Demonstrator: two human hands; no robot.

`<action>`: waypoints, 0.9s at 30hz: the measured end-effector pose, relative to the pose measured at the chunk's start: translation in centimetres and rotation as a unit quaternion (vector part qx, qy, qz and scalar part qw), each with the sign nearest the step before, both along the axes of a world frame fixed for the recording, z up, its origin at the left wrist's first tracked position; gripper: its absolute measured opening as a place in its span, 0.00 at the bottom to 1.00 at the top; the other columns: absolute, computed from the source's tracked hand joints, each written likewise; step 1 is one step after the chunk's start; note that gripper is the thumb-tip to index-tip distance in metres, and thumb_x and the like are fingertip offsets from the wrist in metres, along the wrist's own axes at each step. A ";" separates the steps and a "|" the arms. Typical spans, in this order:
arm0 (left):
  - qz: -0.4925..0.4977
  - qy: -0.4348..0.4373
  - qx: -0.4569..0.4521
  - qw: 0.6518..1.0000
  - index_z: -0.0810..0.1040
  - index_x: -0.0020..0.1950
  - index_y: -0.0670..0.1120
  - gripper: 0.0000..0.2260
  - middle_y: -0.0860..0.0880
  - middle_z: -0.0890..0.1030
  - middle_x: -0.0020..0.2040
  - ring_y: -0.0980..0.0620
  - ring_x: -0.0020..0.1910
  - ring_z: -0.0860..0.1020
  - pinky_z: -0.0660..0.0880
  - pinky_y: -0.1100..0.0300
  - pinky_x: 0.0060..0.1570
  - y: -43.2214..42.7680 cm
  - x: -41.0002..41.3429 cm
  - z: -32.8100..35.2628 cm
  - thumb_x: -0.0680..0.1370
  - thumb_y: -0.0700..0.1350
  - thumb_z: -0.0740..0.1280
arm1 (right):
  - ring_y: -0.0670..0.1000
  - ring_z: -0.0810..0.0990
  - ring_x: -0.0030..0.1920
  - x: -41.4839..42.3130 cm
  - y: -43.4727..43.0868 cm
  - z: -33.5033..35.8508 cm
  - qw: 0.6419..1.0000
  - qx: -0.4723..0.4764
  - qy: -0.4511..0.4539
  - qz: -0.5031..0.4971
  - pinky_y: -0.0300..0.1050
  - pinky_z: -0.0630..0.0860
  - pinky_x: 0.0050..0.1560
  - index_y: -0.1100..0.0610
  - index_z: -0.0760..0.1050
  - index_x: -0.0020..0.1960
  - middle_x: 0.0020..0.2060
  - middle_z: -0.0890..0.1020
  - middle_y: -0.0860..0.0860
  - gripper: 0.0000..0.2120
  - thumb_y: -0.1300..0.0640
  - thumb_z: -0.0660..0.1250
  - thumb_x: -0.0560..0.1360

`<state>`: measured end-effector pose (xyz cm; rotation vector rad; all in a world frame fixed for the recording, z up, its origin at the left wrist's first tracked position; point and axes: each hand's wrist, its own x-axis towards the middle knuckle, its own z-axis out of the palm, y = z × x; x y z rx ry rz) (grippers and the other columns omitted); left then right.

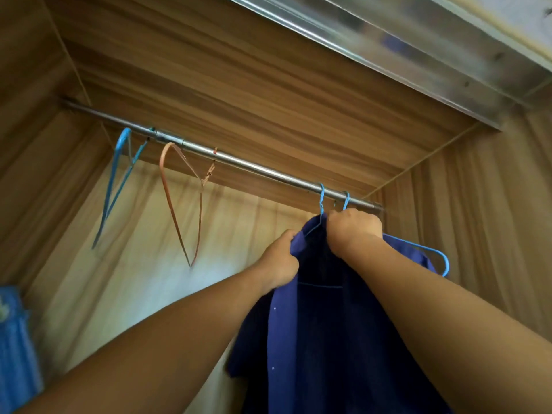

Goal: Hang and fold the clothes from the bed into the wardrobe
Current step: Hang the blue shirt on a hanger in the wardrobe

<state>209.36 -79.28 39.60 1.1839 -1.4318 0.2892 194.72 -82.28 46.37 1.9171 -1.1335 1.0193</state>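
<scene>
A dark blue shirt [322, 339] hangs on a blue wire hanger [321, 201] hooked over the metal rail [254, 167] near its right end, inside the wooden wardrobe [239, 85]. My left hand [279, 258] grips the shirt's left collar edge. Just under the rail, my right hand [352, 228] is closed on the shirt's right collar side by the hanger neck. A second blue hanger [433, 252] hooks beside the first, and its shoulder sticks out to the right behind my right forearm.
An empty blue hanger [115, 186] and an empty orange hanger [182, 204] hang on the rail's left half. A blue striped fabric item [15, 348] shows at the lower left edge. The wardrobe's metal top track [403, 52] runs across the upper right.
</scene>
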 end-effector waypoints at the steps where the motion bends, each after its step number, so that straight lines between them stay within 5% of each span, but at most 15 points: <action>1: 0.002 0.000 0.002 1.000 0.74 0.63 0.49 0.22 0.47 0.81 0.54 0.45 0.55 0.80 0.77 0.53 0.52 -0.3 0.1 -0.7 0.74 0.29 0.57 | 0.59 0.74 0.64 0.0 -0.6 -0.8 1.000 -0.019 -0.001 -0.007 0.53 0.70 0.55 0.52 0.71 0.69 0.65 0.75 0.56 0.18 0.57 0.57 0.81; 4: 0.020 -0.006 -0.009 1.000 0.73 0.65 0.49 0.21 0.52 0.79 0.52 0.52 0.51 0.77 0.73 0.70 0.43 -0.8 -0.1 -2.2 0.76 0.31 0.59 | 0.59 0.70 0.57 -0.2 -1.9 -2.9 0.982 -0.184 0.007 -0.049 0.56 0.65 0.54 0.54 0.75 0.61 0.59 0.73 0.57 0.18 0.57 0.51 0.77; 7: 0.016 -0.002 -0.027 0.999 0.73 0.64 0.46 0.18 0.50 0.81 0.54 0.51 0.51 0.79 0.76 0.63 0.49 -0.9 -0.6 -3.0 0.76 0.31 0.62 | 0.57 0.73 0.47 -0.2 -2.4 -4.6 0.955 -0.286 0.066 -0.045 0.52 0.63 0.45 0.55 0.77 0.52 0.48 0.76 0.56 0.17 0.58 0.50 0.76; 12: 0.050 -0.007 -0.011 0.999 0.75 0.51 0.44 0.11 0.48 0.81 0.45 0.48 0.45 0.78 0.77 0.51 0.48 -1.1 -0.1 -3.4 0.74 0.31 0.61 | 0.59 0.82 0.53 0.9 -2.2 -6.7 0.989 -0.131 0.057 0.025 0.48 0.66 0.33 0.61 0.66 0.64 0.57 0.78 0.58 0.13 0.62 0.52 0.81; 15: 0.038 -0.022 -0.002 0.999 0.76 0.52 0.47 0.14 0.51 0.82 0.46 0.51 0.47 0.80 0.77 0.58 0.45 -1.1 -0.1 -3.8 0.74 0.31 0.62 | 0.63 0.81 0.55 1.9 -1.4 -6.4 0.986 -0.030 -0.042 0.156 0.49 0.68 0.39 0.61 0.65 0.64 0.58 0.78 0.59 0.12 0.62 0.57 0.81; 20: 0.011 -0.016 0.013 1.000 0.76 0.56 0.45 0.15 0.48 0.83 0.48 0.50 0.47 0.81 0.78 0.56 0.45 -0.5 0.3 -4.7 0.74 0.30 0.63 | 0.58 0.78 0.53 3.3 -1.3 -6.4 0.928 0.105 -0.124 0.335 0.50 0.72 0.47 0.59 0.67 0.62 0.55 0.79 0.57 0.11 0.59 0.56 0.81; 22: -0.001 -0.018 0.018 1.000 0.76 0.56 0.46 0.15 0.48 0.82 0.46 0.51 0.44 0.79 0.77 0.58 0.43 -0.2 0.7 -5.6 0.75 0.30 0.63 | 0.58 0.77 0.54 3.6 -2.1 -6.9 0.911 0.136 -0.140 0.364 0.49 0.70 0.49 0.60 0.68 0.60 0.58 0.78 0.59 0.09 0.60 0.57 0.81; 27: 0.013 0.012 0.030 0.999 0.75 0.59 0.52 0.17 0.46 0.81 0.45 0.43 0.46 0.81 0.82 0.44 0.49 0.8 1.8 -7.2 0.76 0.32 0.65 | 0.63 0.74 0.60 3.4 -2.9 -10.1 0.920 0.125 -0.125 0.349 0.50 0.71 0.55 0.62 0.69 0.65 0.62 0.71 0.60 0.14 0.59 0.61 0.80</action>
